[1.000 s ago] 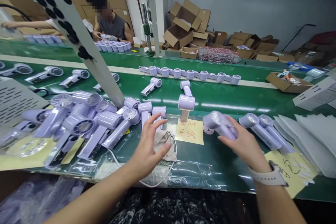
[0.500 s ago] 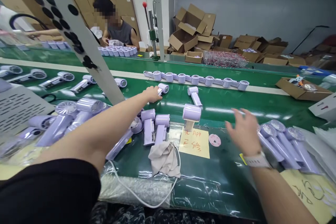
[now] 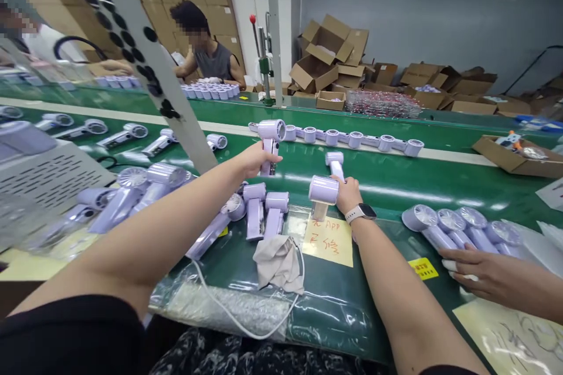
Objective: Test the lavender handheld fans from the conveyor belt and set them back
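My left hand (image 3: 254, 159) is closed round the handle of a lilac handheld fan (image 3: 271, 130), held upright over the green belt with its open inner side showing. My right hand (image 3: 349, 193) reaches forward, its fingers on the lower handle of a second lilac fan (image 3: 335, 159); the fingertips are partly hidden. Just left of my right wrist, another fan (image 3: 324, 189) stands upright behind a yellow note (image 3: 329, 241) with red handwriting. Two more fans, one of them a lilac fan with an open handle (image 3: 255, 211), lie left of the note.
A beige cloth (image 3: 278, 263) and a white cable (image 3: 246, 335) lie in front. Another person's hand (image 3: 479, 272) touches the fans on the right (image 3: 451, 220). A slanted white post (image 3: 185, 129) crosses the left side. Fan parts line the belt's far side.
My left hand has raised its fan off the belt, turning it upright. My right hand has moved left and forward onto another fan. Another person's hand has appeared at the right.
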A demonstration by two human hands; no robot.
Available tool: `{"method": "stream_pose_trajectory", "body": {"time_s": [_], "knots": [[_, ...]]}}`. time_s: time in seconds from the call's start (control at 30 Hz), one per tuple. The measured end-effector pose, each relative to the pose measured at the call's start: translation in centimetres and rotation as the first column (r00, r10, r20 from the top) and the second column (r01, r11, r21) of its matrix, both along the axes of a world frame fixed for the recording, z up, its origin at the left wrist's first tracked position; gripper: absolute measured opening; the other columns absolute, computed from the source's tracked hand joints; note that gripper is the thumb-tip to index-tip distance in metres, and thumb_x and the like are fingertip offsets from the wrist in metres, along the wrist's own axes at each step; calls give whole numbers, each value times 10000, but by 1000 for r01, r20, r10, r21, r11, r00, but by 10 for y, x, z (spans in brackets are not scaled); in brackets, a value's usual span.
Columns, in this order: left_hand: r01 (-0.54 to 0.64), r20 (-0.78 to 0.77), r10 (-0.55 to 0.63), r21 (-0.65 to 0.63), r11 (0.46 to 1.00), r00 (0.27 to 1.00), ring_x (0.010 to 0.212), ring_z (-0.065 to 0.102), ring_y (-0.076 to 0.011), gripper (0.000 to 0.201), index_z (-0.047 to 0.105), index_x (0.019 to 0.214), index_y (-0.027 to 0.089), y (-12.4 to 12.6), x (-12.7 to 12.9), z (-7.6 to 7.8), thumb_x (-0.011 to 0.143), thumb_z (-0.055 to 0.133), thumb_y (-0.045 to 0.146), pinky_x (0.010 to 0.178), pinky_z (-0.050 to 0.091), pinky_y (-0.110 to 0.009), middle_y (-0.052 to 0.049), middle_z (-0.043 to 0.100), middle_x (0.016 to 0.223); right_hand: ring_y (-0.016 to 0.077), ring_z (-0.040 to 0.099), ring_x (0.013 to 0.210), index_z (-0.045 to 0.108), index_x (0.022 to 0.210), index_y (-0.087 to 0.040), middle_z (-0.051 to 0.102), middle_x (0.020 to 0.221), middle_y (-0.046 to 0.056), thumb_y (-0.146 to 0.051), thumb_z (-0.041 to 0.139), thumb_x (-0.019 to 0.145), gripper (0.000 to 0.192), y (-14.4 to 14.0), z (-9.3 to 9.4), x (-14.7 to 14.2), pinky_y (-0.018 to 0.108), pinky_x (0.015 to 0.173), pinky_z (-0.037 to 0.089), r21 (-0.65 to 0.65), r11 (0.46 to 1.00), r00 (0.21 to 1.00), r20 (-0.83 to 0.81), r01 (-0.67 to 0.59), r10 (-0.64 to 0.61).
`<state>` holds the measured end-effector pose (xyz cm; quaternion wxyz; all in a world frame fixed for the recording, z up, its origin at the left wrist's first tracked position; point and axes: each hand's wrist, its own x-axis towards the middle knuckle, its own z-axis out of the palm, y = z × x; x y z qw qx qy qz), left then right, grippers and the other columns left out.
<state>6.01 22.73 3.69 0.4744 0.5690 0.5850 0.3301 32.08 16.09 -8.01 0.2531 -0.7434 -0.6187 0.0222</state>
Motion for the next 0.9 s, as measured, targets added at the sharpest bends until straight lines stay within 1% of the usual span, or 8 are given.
{"method": "stream_pose_trajectory", "body": {"time_s": [0.17, 0.27, 0.37, 0.47, 0.57, 0.7, 0.77, 0.9], "knots": [[-33, 294, 46, -50, 998, 955, 618, 633, -152, 465, 617, 1048, 211, -126, -52, -10, 851, 720, 619, 606, 575, -304, -2, 647, 755, 195, 701, 850, 600, 1313, -143, 693, 1132, 96, -345, 578, 1047, 335, -15, 25, 19, 376, 754, 611, 271, 957, 973, -229, 99, -36], [68, 584, 22, -132, 989, 811, 665, 668, -157, 612, 676, 936, 163, -186, -65, -32, 720, 789, 724, 648, 590, -277, -50, 709, 764, 186, 662, 692, 509, 1393, -93, 671, 1144, 155, -309, 438, 1050, 411, -40, 55, 24, 384, 677, 583, 430, 888, 951, -307, 164, -27], [117, 752, -41, -49, 992, 657, 762, 712, -176, 632, 747, 961, 144, -215, -50, -42, 713, 791, 723, 714, 611, -277, -84, 760, 866, 221, 686, 852, 469, 1443, -157, 596, 1297, 163, -332, 418, 1051, 432, -83, 85, 3, 403, 764, 575, 635, 760, 959, -276, 134, 61], [92, 844, -124, 89, 992, 521, 1106, 720, -265, 664, 753, 1129, 184, -223, -24, -35, 742, 763, 724, 916, 623, -351, -119, 753, 1228, 314, 663, 1066, 562, 1412, -263, 604, 1238, 122, -260, 533, 1025, 388, -138, 99, -40, 483, 870, 555, 782, 614, 972, -44, -111, 231], [114, 887, -166, 128, 985, 430, 1407, 557, -333, 736, 734, 1152, 216, -225, -10, -24, 716, 711, 809, 1138, 527, -435, -106, 659, 1436, 341, 615, 1106, 519, 1458, -384, 573, 1146, 106, -139, 580, 983, 538, -181, 90, -83, 534, 909, 546, 655, 669, 924, 133, -352, 357], [28, 892, -65, 59, 998, 448, 1410, 554, -347, 646, 736, 971, 235, -224, -24, -28, 701, 717, 822, 1115, 555, -468, -70, 740, 1276, 325, 607, 1141, 559, 1417, -348, 577, 1218, 130, -30, 493, 965, 557, -195, 58, -110, 526, 939, 564, 448, 662, 783, 168, -601, 598], [-52, 876, 15, 12, 999, 483, 1362, 596, -333, 636, 741, 974, 233, -222, -35, -37, 700, 731, 807, 1073, 588, -454, -65, 763, 1198, 284, 662, 1055, 544, 1433, -283, 656, 1168, 123, -40, 449, 971, 531, -189, 43, -112, 466, 890, 594, 363, 690, 742, 8, -627, 670], [-143, 843, 105, -34, 989, 527, 1279, 648, -312, 707, 751, 1044, 203, -215, -47, -57, 668, 756, 801, 1003, 629, -433, -86, 755, 1219, 263, 707, 935, 644, 1247, -189, 739, 1055, 115, -164, 458, 975, 330, -169, 24, -114, 423, 827, 597, 231, 822, 776, -274, -520, 568]]}}
